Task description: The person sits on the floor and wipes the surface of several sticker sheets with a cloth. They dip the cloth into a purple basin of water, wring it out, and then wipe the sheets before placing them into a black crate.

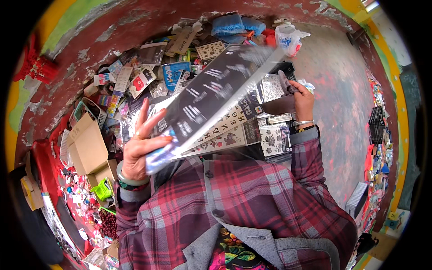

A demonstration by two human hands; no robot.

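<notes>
Floor (342, 90) was worn, red paint flaking to grey, with yellow and green bands along the edges. Big heap of small packaged goods (148, 76) spread across it ahead of the person: carded items, sticker sheets, flat packets. Two blue bags (236, 24) at the far end of the heap, a white plastic bag (288, 38) just beside them. Open cardboard box (90, 144) on the left, a green tape dispenser (102, 189) near its lower corner, dark red beads (108, 222) further down. More small stuff lined the right edge by the wall.

Person wore a red plaid shirt (252, 198) with grey collar and cuffs.

Left hand (141, 148) held a stack of flat sheet packs (211, 99) by its lower end: thumb pressed across the front, index and middle fingers sticking straight up behind. Jade-coloured bangle (128, 177) on that wrist. The stack was raised in the air, tilted up to the right, over the heap and close to the chest. Top pack dark and glossy; lighter printed sheets showed under it.

Right hand (301, 99) was further out, fingers closed, pinching a small dark packet (285, 81) at the top right of the stack. Silver bracelet (303, 122) on that wrist. Whether the packet touched the stack, couldn't tell.
</notes>
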